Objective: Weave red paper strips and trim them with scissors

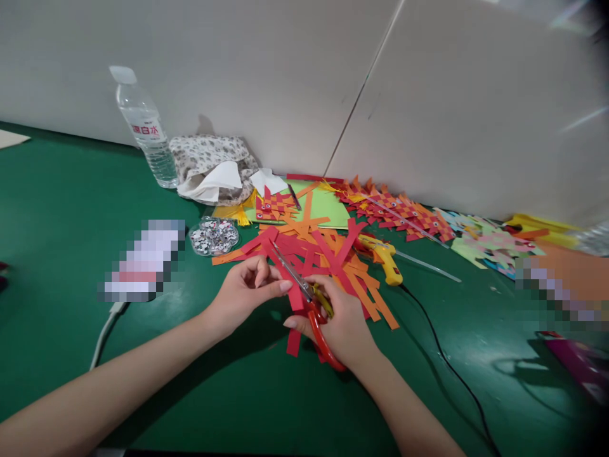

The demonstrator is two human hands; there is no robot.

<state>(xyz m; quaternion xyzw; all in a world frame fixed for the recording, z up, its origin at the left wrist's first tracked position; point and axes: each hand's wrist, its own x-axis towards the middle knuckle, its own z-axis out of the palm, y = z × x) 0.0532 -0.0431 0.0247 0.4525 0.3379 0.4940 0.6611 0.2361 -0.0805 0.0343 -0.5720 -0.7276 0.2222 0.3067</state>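
Above the near tabletop [204, 406], scissors [307, 292] are held in the right hand [345, 320], its fingers wrapped round the handles. Beside the blades, a red strip [297, 299] is pinched by the left hand [247, 292], thumb and fingers closed on it, its near end left free. Beyond, loose strips [326, 247] are heaped beside a glue gun [391, 270].

R hand [347, 320] w/ red-handled scissors [306, 291]
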